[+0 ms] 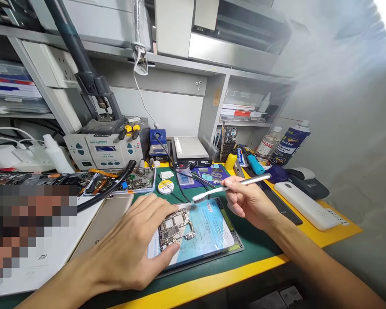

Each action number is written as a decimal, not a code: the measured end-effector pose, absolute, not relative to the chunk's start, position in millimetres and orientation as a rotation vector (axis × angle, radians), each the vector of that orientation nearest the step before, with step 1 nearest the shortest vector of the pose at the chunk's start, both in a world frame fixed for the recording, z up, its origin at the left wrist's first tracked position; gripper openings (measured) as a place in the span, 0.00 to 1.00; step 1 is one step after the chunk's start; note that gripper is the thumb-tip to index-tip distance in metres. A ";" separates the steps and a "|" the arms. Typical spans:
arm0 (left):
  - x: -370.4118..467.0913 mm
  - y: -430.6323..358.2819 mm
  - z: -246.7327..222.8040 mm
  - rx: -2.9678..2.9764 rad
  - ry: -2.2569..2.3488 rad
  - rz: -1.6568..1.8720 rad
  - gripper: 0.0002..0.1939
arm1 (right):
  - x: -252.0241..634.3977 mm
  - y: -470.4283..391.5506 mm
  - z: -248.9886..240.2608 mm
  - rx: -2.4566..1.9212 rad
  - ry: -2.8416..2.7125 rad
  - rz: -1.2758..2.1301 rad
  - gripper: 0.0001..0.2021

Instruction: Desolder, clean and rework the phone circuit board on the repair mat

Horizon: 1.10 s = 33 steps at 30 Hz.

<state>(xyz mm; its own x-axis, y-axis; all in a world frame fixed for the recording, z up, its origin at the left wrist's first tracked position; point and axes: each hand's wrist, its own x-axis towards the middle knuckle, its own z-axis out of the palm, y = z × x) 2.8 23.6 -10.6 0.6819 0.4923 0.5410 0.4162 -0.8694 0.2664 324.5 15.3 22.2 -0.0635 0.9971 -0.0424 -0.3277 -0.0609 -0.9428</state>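
Note:
A phone circuit board [176,230] lies on a blue and white printed pad [208,231]. My left hand [138,240] rests over the board's left side, with its thumb at the near edge and its fingers at the far edge, holding it down. In my right hand [247,199] is a toothbrush [218,190], pinched by its white and grey handle. The brush's dark bristles hang just above the pad, beyond the board's upper right corner and apart from it. My left fingertips are partly hidden behind the hand.
A hot air station [105,148] stands at back left, its black hose [115,186] running toward the front. Phone parts [135,178] lie in a tray there. A round tin [165,186] sits behind the pad. At right are a white power bank-like block [305,206] and a spray can [289,143].

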 end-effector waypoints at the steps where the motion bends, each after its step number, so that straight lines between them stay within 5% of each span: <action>1: 2.4 23.8 -11.8 2.770 0.756 0.942 0.24 | 326.3 14.0 24.3 -0.941 -0.985 1.395 0.22; 18: -2.8 31.1 -9.4 2.774 0.879 0.716 0.24 | 343.8 -2.2 36.0 -0.610 -1.432 1.479 0.25; 24: -3.5 33.8 -7.8 2.811 0.874 0.617 0.22 | 328.2 10.0 19.8 -0.834 -1.393 1.016 0.23; 28: -1.5 35.7 2.1 2.816 0.902 0.519 0.24 | 332.5 14.4 12.4 -0.845 -1.387 1.010 0.14; 31: 3.3 35.9 15.2 2.804 0.938 0.404 0.24 | 340.7 13.7 15.6 -0.781 -1.430 1.152 0.39; 33: 6.8 35.4 24.7 2.791 0.960 0.325 0.23 | 345.2 13.2 20.1 -0.723 -1.449 1.270 0.42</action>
<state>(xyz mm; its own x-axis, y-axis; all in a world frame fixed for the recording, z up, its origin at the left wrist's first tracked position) 6.8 35.4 24.7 0.7686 0.6220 0.1492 0.5845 -0.7777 0.2312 345.2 13.2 20.1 -0.2867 0.9085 0.3040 -0.1825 0.2597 -0.9483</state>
